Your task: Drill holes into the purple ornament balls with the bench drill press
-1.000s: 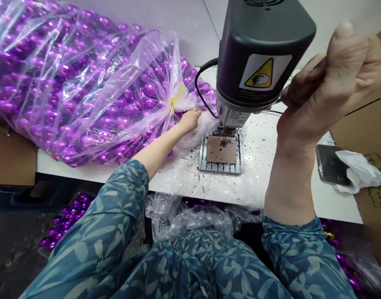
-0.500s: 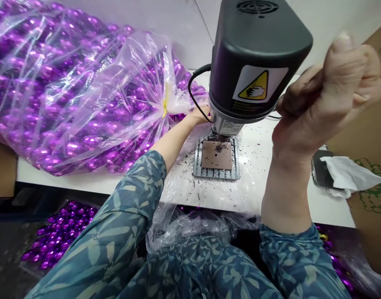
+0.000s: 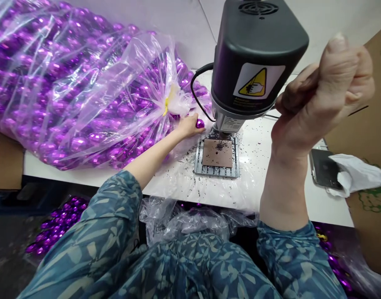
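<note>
My left hand pinches a shiny purple ball, left of the drill press and just in front of a tied clear bag of purple balls. Raised beside the black motor housing, my right hand is closed; what its fingers hold is hidden behind the hand. Beneath the drill head, a square brown board with a small dark hole lies on the slotted metal base plate. Dark shavings are scattered over the board and around the plate.
A yellow tie closes the bag's neck. On the right lie a dark phone and a crumpled white tissue, against a cardboard box. More purple balls sit low at left, below the white tabletop.
My left hand has come back left from behind the drill press, and the purple ball in it now shows. My right hand stays closed in nearly the same place.
</note>
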The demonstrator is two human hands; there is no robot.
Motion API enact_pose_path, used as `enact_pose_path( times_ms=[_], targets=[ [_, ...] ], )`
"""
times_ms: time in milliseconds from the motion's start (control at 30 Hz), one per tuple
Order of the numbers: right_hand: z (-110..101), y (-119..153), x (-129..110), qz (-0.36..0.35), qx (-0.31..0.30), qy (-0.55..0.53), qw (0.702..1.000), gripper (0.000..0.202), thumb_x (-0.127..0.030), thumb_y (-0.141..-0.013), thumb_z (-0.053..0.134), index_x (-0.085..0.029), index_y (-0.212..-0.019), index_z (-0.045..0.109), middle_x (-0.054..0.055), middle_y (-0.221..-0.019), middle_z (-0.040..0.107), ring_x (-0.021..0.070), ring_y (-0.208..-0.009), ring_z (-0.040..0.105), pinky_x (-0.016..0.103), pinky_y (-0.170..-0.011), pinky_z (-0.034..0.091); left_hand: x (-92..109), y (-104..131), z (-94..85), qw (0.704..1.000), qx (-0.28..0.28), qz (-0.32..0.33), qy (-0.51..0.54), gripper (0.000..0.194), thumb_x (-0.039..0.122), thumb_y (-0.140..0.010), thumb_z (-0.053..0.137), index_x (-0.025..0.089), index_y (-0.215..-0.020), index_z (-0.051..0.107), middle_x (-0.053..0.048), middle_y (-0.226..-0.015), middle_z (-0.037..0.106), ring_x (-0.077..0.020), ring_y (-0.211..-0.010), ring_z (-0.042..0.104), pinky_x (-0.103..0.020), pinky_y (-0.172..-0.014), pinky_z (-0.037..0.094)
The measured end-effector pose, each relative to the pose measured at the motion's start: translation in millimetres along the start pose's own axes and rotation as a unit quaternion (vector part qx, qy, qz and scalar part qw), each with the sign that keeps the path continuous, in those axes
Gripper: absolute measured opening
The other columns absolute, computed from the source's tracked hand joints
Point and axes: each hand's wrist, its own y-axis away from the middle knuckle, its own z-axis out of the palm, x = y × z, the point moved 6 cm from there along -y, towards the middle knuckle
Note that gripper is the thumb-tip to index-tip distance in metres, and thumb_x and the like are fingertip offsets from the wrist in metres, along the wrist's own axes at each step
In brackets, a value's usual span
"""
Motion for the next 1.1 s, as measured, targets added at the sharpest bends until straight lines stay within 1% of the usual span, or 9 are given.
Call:
enact_pose_path(
  times_ms=[100,167,367,533,633,700,833,967,1100],
  targets=[
    [0.1,-0.6,2.2,-0.001,0.003,-0.018,1.0,0.057,-0.045,-0.079,0.083,-0.021,-0.061,0.035,-0.009,-0.046,0.021,0.0018,-0.038,0.022,0.025,-0.038,0.009,-13.1,48.2,-16.6,0.994,-0.042,-0.068,-0.079,0.048,0.044,-0.083,0.084,0.017,-0.113,0.058,-0.02,-0.105,0.078,-0.0417,-0.105,0.076,-0.055,-0.101,0.057],
    [-0.4,-1.4,4.1,-0.007,0.006,-0.034,0.999,0.054,-0.04,-0.079,0.083,-0.022,-0.06,0.036,-0.01,-0.045,0.02,0.0024,-0.038,0.02,0.026,-0.037,0.007,-13.4,75.5,-30.1,0.995,-0.035,-0.065,-0.064,0.047,0.041,-0.086,0.08,0.016,-0.12,0.057,-0.02,-0.111,0.076,-0.0397,-0.107,0.076,-0.053,-0.1,0.058],
    [-1.1,-1.9,7.7,0.005,0.007,-0.003,1.0,0.047,-0.026,-0.091,0.07,-0.021,-0.062,0.034,-0.009,-0.045,0.024,0.0022,-0.037,0.021,0.023,-0.038,0.009,15.4,123.2,-61.8,0.981,0.157,0.081,0.075,0.058,0.038,-0.089,0.077,0.025,-0.142,0.058,-0.015,-0.142,0.066,-0.0335,-0.135,0.063,-0.055,-0.118,0.05],
    [-0.6,-3.7,8.1,0.012,0.016,-0.012,1.0,0.045,-0.011,-0.095,0.054,-0.023,-0.063,0.026,-0.009,-0.046,0.016,0.0027,-0.035,0.021,0.024,-0.037,0.007,29.5,127.4,-33.5,0.948,0.099,0.05,0.298,0.053,0.058,-0.1,0.063,0.035,-0.147,0.056,-0.009,-0.139,0.069,-0.0257,-0.12,0.072,-0.043,-0.098,0.063],
    [-0.1,-3.7,7.8,0.02,0.019,0.005,1.0,0.044,-0.012,-0.098,0.049,-0.024,-0.064,0.024,-0.009,-0.045,0.014,0.0032,-0.034,0.019,0.024,-0.036,0.006,34.5,124.7,-16.1,0.924,0.054,0.02,0.378,0.05,0.062,-0.106,0.051,0.033,-0.148,0.055,-0.011,-0.126,0.075,-0.0263,-0.106,0.077,-0.045,-0.087,0.066],
    [0.9,-2.3,6.2,0.023,0.015,0.018,0.999,0.042,-0.014,-0.1,0.045,-0.025,-0.065,0.025,-0.01,-0.045,0.015,0.0039,-0.035,0.02,0.025,-0.036,0.006,35.8,123.5,-10.2,0.914,0.041,0.003,0.403,0.054,0.064,-0.104,0.057,0.029,-0.144,0.055,-0.013,-0.12,0.076,-0.0265,-0.1,0.078,-0.046,-0.084,0.067],
    [2.9,0.9,4.0,0.027,0.007,0.044,0.999,0.041,-0.017,-0.103,0.04,-0.025,-0.068,0.021,-0.01,-0.047,0.016,0.0033,-0.036,0.021,0.025,-0.037,0.008,40.5,123.2,-4.7,0.908,0.023,-0.007,0.418,0.064,0.067,-0.085,0.083,0.024,-0.126,0.06,-0.012,-0.119,0.077,-0.0234,-0.103,0.078,-0.043,-0.092,0.066],
    [3.4,0.8,4.2,0.018,0.009,0.051,0.999,0.04,-0.015,-0.103,0.038,-0.026,-0.067,0.024,-0.01,-0.048,0.015,0.0028,-0.036,0.02,0.025,-0.038,0.01,47.7,123.2,9.8,0.913,-0.018,-0.004,0.407,0.065,0.061,-0.084,0.085,0.022,-0.13,0.062,-0.011,-0.122,0.076,-0.0229,-0.108,0.076,-0.042,-0.099,0.064],
    [1.2,0.3,5.0,0.001,0.007,-0.007,1.0,0.038,-0.02,-0.099,0.051,-0.025,-0.066,0.032,-0.011,-0.047,0.021,0.0033,-0.036,0.021,0.027,-0.038,0.009,44.6,119.0,27.8,0.901,-0.037,-0.037,0.431,0.068,0.049,-0.075,0.096,0.02,-0.126,0.061,-0.011,-0.119,0.077,-0.0252,-0.113,0.076,-0.048,-0.106,0.061]
  ],
)
